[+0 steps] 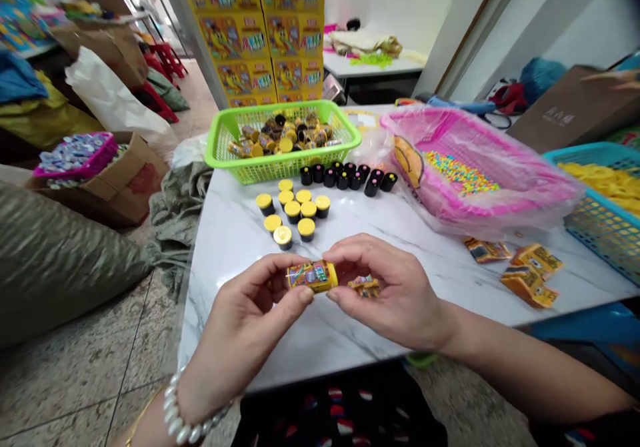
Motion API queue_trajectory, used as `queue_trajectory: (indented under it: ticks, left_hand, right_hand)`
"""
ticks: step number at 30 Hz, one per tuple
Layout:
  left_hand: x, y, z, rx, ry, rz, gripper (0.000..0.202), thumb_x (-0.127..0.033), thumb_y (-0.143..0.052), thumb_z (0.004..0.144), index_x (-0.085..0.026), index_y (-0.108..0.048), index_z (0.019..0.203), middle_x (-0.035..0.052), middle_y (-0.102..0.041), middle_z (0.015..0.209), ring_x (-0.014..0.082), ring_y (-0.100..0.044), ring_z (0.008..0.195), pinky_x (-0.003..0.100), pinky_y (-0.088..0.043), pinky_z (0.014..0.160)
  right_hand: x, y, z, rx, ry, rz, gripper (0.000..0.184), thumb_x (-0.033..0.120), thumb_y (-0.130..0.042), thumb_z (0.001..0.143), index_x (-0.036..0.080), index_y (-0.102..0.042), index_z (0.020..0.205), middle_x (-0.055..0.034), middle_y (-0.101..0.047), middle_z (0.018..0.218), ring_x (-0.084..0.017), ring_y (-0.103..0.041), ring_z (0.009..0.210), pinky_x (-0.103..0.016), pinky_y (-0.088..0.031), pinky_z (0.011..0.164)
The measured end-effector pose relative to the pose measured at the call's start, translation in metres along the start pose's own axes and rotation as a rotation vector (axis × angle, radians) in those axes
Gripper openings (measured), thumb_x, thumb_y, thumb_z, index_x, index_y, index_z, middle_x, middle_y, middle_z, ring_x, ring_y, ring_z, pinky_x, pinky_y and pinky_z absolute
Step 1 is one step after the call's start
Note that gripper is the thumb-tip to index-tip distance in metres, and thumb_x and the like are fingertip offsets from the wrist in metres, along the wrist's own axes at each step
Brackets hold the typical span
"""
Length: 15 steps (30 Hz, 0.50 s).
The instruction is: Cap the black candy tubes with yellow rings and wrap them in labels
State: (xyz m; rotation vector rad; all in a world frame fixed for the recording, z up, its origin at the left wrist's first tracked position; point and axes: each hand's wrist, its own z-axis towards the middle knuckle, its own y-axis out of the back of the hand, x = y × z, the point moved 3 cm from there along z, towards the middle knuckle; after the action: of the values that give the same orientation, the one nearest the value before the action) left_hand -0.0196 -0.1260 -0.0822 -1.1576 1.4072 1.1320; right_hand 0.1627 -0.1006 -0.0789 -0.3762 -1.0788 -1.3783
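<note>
Between my hands is a small lidded cup [309, 276] wrapped in a printed yellow-brown label sleeve, lying on its side with its yellow lid to the right. My left hand [245, 307] grips its body between thumb and fingers. At the lid end, the thumb and forefinger of my right hand [400, 293] pinch it. Loose printed sleeves [366, 287] are tucked under the curled fingers of that same hand. Just beyond stand several black cups with yellow lids [293, 211], without sleeves. Farther back are several black cups [343, 180] with small coloured dots on top.
A green basket [283, 161] at the back holds sleeved cups. To the right are a pink basket [520, 200] lined with plastic, containing coloured beads, flattened sleeve stacks [533, 277], and a blue basket [600, 233] of yellow pieces. Printed yellow boxes [250, 33] rise behind the table.
</note>
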Motion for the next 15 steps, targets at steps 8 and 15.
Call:
queue_trajectory:
  ticks: [8, 15]
  left_hand:
    - [-0.021, -0.006, 0.034, -0.08, -0.181, -0.155, 0.026, -0.027, -0.077, 0.077, -0.02, -0.069, 0.1, 0.0035, -0.07, 0.086, 0.0107, -0.057, 0.066, 0.02, -0.047, 0.057]
    - [0.014, -0.007, 0.035, 0.059, 0.044, -0.25, 0.027, -0.027, -0.077, 0.076, -0.017, -0.069, 0.1, 0.0026, -0.067, 0.077, 0.0096, -0.055, 0.061, 0.02, -0.046, 0.054]
  right_hand:
    - [-0.013, 0.021, 0.042, -0.012, -0.122, 0.332, 0.02, 0.017, -0.07, 0.08, 0.016, -0.068, 0.099, -0.0069, -0.07, 0.093, -0.016, -0.07, 0.084, -0.032, -0.062, 0.075]
    - [-0.038, 0.002, 0.024, 0.108, -0.31, 0.504, 0.02, 0.022, -0.078, 0.074, 0.015, -0.069, 0.09, -0.0029, -0.07, 0.08, -0.012, -0.068, 0.07, -0.026, -0.06, 0.065]
